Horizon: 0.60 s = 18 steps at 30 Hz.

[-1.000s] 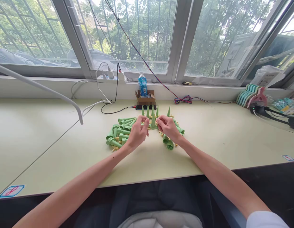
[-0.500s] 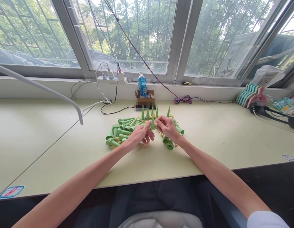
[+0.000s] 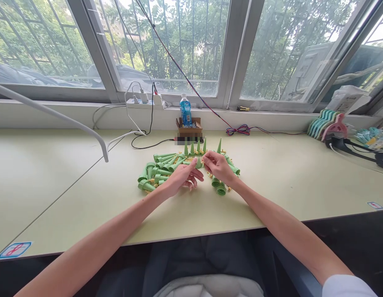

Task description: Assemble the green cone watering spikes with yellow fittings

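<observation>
Green tapered plastic cone (image 3: 199,163) sits between the hands, above the pale yellow-green surface (image 3: 256,210). Left hand (image 3: 185,175): thumb at cone, other fingers loosely spread; grip cannot be told. Right hand (image 3: 218,166): fingers clenched in a pinch beside cone, contents unclear. Green ribbed-cap spikes (image 3: 162,171) lie left.

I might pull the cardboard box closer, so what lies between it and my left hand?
In the head view, upright green cones and small yellow pieces, then a dark flat device, lie between the cardboard box and your left hand.
</observation>
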Motion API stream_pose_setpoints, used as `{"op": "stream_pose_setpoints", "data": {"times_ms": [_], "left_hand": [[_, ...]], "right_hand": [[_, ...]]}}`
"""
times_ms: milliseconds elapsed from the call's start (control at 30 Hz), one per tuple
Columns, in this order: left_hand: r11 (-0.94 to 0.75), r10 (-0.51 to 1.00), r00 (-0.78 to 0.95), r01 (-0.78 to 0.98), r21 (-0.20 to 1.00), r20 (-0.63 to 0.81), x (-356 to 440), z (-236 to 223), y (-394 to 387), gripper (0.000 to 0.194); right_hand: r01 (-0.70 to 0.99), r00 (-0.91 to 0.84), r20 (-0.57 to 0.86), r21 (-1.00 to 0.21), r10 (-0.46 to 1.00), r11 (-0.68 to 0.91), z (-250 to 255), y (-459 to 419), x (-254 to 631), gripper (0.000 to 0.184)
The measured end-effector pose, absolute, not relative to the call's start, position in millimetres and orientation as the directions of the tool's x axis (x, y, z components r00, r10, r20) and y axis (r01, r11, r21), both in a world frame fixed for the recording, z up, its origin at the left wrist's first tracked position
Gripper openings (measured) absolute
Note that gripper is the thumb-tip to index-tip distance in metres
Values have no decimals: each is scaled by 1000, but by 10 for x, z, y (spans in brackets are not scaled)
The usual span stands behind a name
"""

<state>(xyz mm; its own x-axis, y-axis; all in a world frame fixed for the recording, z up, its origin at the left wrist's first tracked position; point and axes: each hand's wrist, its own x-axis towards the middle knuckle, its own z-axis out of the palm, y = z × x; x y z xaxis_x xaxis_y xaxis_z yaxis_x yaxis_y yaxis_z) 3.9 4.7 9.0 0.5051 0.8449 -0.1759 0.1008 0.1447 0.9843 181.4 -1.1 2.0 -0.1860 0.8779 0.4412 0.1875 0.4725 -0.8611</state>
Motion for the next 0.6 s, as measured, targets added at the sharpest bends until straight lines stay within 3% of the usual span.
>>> {"op": "stream_pose_setpoints", "data": {"times_ms": [367,600], "left_hand": [[36,855,517,15,999,-39,27,69,62,52],[-115,877,475,63,991,71,19,65,39,40]], "right_hand": [[169,-190,438,-867,879,468,2,8,1819,31],[166,-204,447,-861,871,481,-3,24,1825,30]]}}
